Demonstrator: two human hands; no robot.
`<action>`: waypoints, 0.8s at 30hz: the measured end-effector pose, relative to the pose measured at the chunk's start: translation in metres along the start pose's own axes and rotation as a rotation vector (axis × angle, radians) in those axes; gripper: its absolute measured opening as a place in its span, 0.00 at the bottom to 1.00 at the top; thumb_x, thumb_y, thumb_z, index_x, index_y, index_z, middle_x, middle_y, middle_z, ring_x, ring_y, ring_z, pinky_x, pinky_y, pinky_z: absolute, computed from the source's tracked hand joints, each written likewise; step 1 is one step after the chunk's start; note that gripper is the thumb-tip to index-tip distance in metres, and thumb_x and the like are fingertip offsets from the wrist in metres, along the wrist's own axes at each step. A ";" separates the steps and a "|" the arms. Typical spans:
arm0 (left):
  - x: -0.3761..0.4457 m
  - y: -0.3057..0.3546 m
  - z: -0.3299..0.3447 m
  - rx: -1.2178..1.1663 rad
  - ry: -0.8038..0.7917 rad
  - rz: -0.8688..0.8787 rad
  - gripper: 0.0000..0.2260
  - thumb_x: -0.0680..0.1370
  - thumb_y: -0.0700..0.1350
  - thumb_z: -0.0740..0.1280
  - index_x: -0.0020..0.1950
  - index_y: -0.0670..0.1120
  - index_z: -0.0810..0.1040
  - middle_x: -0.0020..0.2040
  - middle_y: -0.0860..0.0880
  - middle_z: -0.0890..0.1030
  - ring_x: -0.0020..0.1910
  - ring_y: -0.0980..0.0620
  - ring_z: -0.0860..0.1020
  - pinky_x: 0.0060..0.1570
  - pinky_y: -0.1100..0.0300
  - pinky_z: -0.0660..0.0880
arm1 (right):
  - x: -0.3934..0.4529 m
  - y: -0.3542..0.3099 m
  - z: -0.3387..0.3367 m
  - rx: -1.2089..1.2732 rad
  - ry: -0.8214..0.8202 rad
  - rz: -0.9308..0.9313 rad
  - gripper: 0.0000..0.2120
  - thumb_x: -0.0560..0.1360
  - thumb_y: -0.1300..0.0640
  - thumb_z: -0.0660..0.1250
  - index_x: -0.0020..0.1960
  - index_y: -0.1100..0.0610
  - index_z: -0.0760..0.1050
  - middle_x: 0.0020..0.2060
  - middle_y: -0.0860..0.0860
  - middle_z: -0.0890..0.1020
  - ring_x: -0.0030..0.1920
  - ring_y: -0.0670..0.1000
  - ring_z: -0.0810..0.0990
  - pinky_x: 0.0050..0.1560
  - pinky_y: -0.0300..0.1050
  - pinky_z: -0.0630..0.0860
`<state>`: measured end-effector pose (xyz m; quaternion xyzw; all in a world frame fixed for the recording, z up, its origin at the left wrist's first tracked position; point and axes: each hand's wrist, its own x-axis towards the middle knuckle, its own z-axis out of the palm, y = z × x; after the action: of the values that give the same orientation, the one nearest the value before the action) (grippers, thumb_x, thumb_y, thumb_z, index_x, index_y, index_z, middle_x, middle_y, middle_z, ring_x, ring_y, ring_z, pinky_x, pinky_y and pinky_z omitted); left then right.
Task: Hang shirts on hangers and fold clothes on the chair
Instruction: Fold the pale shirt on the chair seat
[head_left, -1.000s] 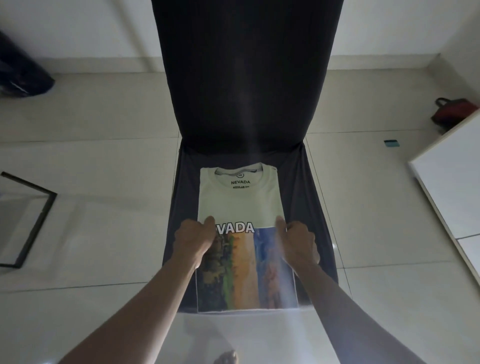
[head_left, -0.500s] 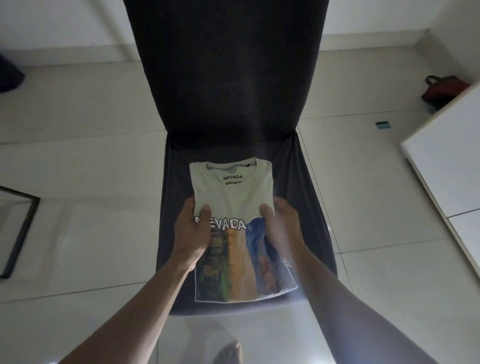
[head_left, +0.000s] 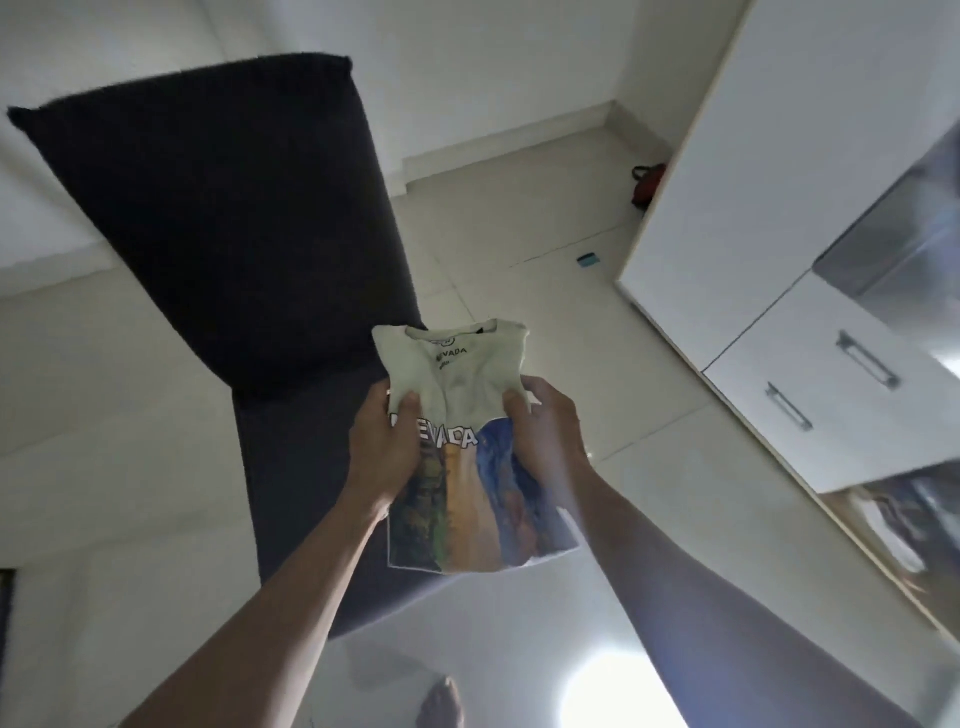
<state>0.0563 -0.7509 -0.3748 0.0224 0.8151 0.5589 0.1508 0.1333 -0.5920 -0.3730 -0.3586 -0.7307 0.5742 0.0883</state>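
Note:
A folded pale green T-shirt (head_left: 462, 384) with a "NEVADA" landscape print is lifted off the dark covered chair (head_left: 249, 249) and held in the air to the chair's right. My left hand (head_left: 382, 441) grips its left edge, thumb on top. My right hand (head_left: 550, 426) grips its right edge the same way. The shirt's lower printed half hangs down between my forearms. The chair seat (head_left: 296, 493) below is bare.
A white wardrobe (head_left: 810, 218) with drawers and metal handles stands close on the right. A red bag (head_left: 648, 183) and a small blue item (head_left: 588, 260) lie on the tiled floor beyond. My bare foot (head_left: 441, 701) shows at the bottom.
Both hands closed on the shirt's sides and lifted it off the chair seat. The view swung right, toward the wardrobe.

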 end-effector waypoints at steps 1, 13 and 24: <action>-0.014 0.026 0.021 0.008 -0.026 0.012 0.10 0.81 0.53 0.61 0.58 0.52 0.78 0.52 0.53 0.82 0.52 0.52 0.81 0.57 0.46 0.78 | -0.008 -0.007 -0.035 0.013 0.035 0.001 0.12 0.80 0.54 0.63 0.60 0.52 0.80 0.42 0.52 0.85 0.44 0.55 0.83 0.45 0.45 0.76; -0.212 0.253 0.252 0.021 -0.336 0.199 0.11 0.80 0.51 0.61 0.51 0.50 0.82 0.46 0.50 0.85 0.50 0.46 0.83 0.53 0.44 0.79 | -0.134 -0.040 -0.416 0.134 0.360 -0.017 0.15 0.80 0.55 0.61 0.65 0.53 0.77 0.52 0.52 0.83 0.49 0.50 0.80 0.49 0.43 0.75; -0.340 0.367 0.413 0.093 -0.672 0.439 0.09 0.82 0.50 0.61 0.50 0.51 0.81 0.47 0.53 0.84 0.49 0.50 0.82 0.54 0.49 0.78 | -0.215 -0.016 -0.619 0.186 0.691 0.047 0.16 0.78 0.55 0.63 0.64 0.53 0.78 0.55 0.54 0.83 0.53 0.53 0.81 0.55 0.50 0.76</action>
<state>0.4437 -0.3098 -0.0985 0.3841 0.7207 0.5020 0.2847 0.6178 -0.2478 -0.0964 -0.5389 -0.5937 0.4850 0.3492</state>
